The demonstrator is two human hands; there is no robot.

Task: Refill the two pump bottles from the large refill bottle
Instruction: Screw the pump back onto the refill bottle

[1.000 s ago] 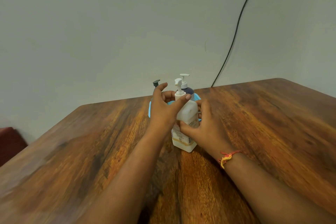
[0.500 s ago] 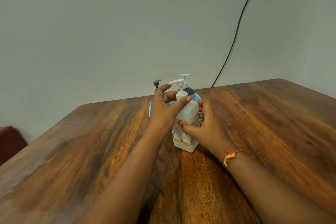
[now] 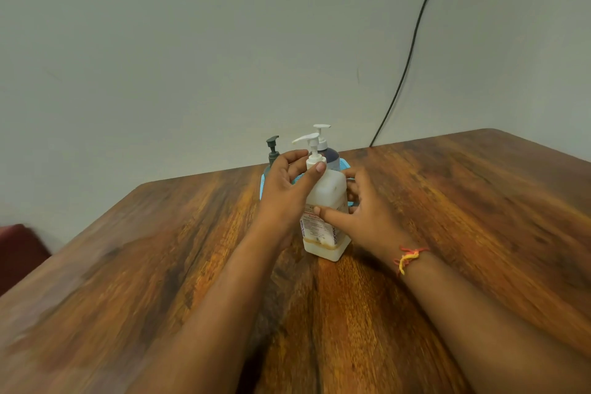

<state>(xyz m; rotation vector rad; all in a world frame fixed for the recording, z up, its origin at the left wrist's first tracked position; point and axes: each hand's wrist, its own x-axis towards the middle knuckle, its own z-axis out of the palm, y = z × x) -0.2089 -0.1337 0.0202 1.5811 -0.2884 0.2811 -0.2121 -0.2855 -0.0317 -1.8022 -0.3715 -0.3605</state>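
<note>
A white translucent pump bottle (image 3: 326, 224) stands upright on the wooden table (image 3: 447, 217), a thin layer of liquid at its bottom. My left hand (image 3: 284, 192) pinches the collar of its white pump (image 3: 311, 150) between thumb and fingers. My right hand (image 3: 361, 217) wraps the bottle's body from the right. Behind it stand a dark blue pump bottle (image 3: 329, 153) with a white pump and a dark grey-green pump bottle (image 3: 272, 150), both in a light blue tray (image 3: 345, 165), mostly hidden by my hands.
A black cable (image 3: 412, 41) runs down the pale wall to the table's far edge. A dark red seat (image 3: 19, 249) shows at the left, beyond the table's edge. A red and yellow thread is tied round my right wrist.
The white pump's nozzle has turned round to point left while my left hand stays on its collar. My right hand keeps holding the bottle's body.
</note>
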